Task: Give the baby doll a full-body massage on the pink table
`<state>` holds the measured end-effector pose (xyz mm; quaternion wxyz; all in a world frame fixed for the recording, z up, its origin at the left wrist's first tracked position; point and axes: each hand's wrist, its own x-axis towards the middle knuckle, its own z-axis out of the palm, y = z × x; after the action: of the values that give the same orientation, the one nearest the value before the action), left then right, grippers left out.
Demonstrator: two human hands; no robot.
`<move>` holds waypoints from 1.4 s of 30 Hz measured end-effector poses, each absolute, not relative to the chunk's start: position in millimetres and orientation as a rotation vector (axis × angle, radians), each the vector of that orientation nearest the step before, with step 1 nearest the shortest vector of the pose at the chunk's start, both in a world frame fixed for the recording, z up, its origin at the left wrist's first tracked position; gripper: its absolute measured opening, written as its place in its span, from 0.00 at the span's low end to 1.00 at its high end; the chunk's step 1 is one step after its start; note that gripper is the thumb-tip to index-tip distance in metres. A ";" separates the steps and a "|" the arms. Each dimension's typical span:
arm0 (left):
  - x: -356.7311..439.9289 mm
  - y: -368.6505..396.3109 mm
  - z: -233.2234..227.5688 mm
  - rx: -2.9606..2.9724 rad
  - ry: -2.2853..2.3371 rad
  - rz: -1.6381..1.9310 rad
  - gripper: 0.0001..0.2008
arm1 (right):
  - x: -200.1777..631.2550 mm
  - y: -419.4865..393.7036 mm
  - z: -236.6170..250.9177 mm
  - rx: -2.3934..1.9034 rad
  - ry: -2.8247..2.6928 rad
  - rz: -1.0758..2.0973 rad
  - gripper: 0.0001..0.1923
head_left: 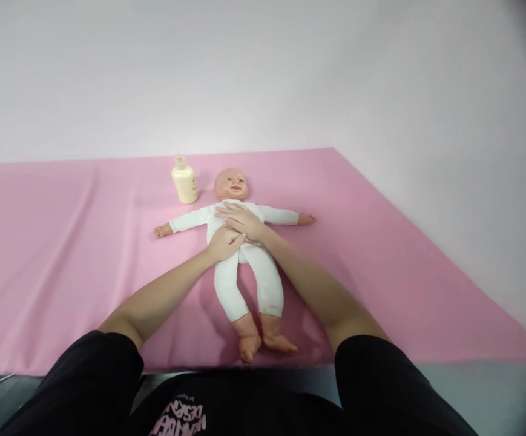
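Left hand (225,243) and right hand (241,220) rest flat, fingers extended and gripping nothing, on the doll (239,254); beneath the fingers its cloth torso, likely soft and light, offers the best hold.

One head-worn camera looks forward and down, close above the pink sheet (63,254), facing the wall (263,72).

This looks like a plain practice or training room for baby care, not a lived-in home. A smooth pink sheet (381,254) covers a broad flat surface that runs up to a bare white wall (263,72) at the far side and on the right. A baby doll (244,254) in white clothes lies on its back in the middle, with a pale yellow bottle (184,180) standing just left of its head.
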<state>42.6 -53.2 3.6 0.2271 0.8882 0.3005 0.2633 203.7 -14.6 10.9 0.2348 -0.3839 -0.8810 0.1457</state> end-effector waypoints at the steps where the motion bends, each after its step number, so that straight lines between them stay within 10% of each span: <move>1: 42.4 -53.8 2.7 2.366 0.849 0.811 0.25 | 205.1 -16.2 9.6 -1.073 -2.404 0.368 0.27; 17: 26.6 -22.4 -14.3 2.265 1.427 0.943 0.27 | 232.9 -75.1 -26.5 -1.650 -2.090 0.384 0.38; 29: 18.6 -31.3 13.7 2.673 0.681 0.572 0.28 | 195.4 -128.8 15.7 -1.022 -2.533 0.343 0.32; 42: 9.6 0.7 -15.0 2.453 1.197 0.709 0.30 | 208.1 -98.1 8.5 -1.362 -2.394 0.331 0.34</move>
<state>9.6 0.7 -15.0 0.1600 0.8587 0.4190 0.2481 208.1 -98.1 8.5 0.1827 -0.4828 -0.8484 0.1173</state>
